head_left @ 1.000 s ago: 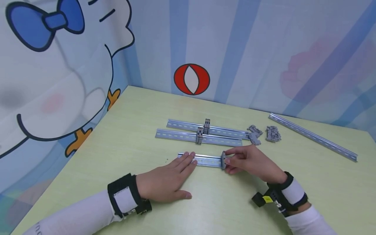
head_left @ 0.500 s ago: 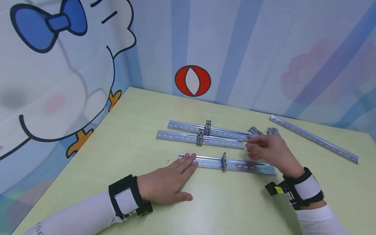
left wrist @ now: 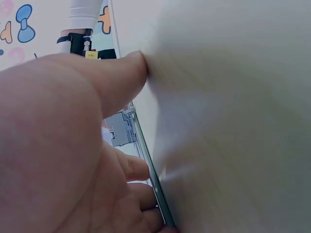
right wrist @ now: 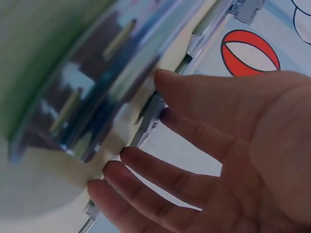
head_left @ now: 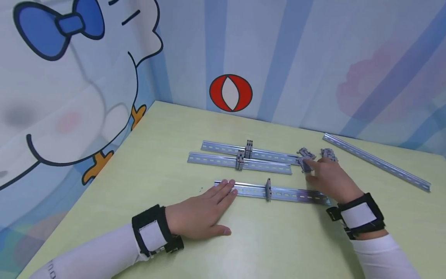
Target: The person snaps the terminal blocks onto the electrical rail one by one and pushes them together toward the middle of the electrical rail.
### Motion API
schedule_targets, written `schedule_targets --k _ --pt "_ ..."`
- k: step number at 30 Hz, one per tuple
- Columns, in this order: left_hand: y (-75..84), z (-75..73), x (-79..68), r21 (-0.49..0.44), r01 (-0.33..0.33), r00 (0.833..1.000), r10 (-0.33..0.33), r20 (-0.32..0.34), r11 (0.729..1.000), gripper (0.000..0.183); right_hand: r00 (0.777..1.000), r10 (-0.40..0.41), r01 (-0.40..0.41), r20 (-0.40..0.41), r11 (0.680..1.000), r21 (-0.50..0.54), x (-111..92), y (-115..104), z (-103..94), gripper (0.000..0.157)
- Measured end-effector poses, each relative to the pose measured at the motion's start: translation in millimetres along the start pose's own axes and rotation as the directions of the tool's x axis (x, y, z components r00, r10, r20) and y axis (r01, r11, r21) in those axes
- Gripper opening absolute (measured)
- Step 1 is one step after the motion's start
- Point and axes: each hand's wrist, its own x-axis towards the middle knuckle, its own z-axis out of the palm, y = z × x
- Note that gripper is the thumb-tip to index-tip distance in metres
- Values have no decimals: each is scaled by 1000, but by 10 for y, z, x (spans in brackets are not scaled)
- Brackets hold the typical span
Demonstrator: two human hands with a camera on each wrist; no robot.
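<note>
My left hand lies flat, its straight fingertips pressing the left end of the nearest slotted metal DIN rail. One thin grey terminal block stands upright on that rail near its middle; the left wrist view shows the block beyond the fingers. Behind the rail's right end, my right hand reaches over a small group of loose grey terminal blocks. Its index fingertip is right at one of them, thumb held apart. In the right wrist view a grey block shows beside the index fingertip, the other fingers loosely extended.
Two more rails lie parallel behind, each with upright terminal blocks near the middle. Another pile of blocks sits by the right hand. A bare rail lies slanted at the back right, near the wall.
My right hand has let go of the terminal block on the nearest rail and moved right and back to the loose blocks. My left hand has stayed on the rail.
</note>
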Motion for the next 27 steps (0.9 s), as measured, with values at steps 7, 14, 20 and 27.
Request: schedule_targets --k 7,14,20,27 --pt "8 -27 9 -12 4 1000 -4 11 1000 89 993 44 -45 -112 999 -6 -35 -21 -19 24" --pt "7 -28 3 -17 4 1000 -4 10 1000 89 983 100 -90 -152 994 68 -50 -38 -15 25" --pt "20 -45 1 -24 13 1000 -12 22 1000 88 983 148 -137 -111 986 94 -65 13 -20 35" --pt "23 -58 -5 -27 20 999 -19 29 999 88 982 182 -174 -45 975 140 -30 55 -12 43"
